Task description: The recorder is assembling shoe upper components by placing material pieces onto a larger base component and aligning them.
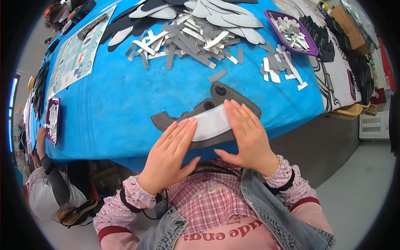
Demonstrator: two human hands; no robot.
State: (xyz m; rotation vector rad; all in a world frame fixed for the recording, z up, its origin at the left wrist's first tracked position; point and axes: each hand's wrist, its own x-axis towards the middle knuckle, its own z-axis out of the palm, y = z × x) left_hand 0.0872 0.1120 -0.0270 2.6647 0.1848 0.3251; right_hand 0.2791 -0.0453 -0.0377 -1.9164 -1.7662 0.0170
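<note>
A dark grey, curved, foam-like piece [246,102] with a notched edge and two black round discs [208,105] lies near the front edge of the blue-covered table. Along its near side sits a curved white strip [212,123]. My left hand [168,152] rests its outstretched fingertips on the strip's left end. Over the right end of the strip and the grey piece, the straight fingers of my right hand [249,135] lie flat. Both thumbs point inward, apart from each other. The parts under my fingers are hidden. A small grey strip [217,76] lies just beyond the piece.
Grey and white strips [185,39] are heaped farther back, beside curved white and black pieces [225,16]. A purple tray [308,49] of strips stands back right; another purple tray [58,101] is at left, near a seated person [54,191]. A printed sheet [77,56] lies back left.
</note>
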